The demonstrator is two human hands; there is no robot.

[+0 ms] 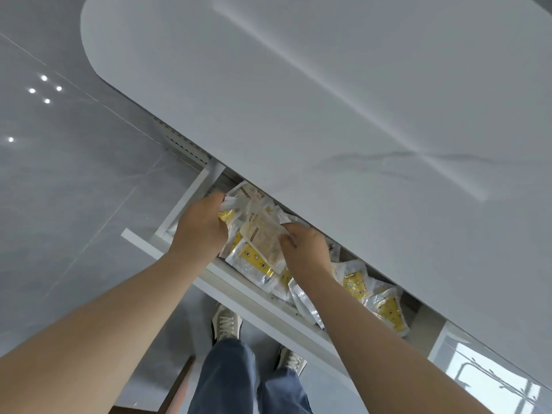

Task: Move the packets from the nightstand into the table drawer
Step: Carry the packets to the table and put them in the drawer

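A bundle of packets (261,234) hangs over the left end of the open drawer (239,283), just under the table (328,100) edge. The left hand (200,225) grips one side with curled fingers and the right hand (304,249) pinches the other, probably to lay it flat beside the loose packets (373,294) already in the drawer.

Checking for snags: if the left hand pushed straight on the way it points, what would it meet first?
Most likely the packets heaped just ahead in the drawer, under the tabletop edge; the left hand grips some of them. Depth beyond is hidden.
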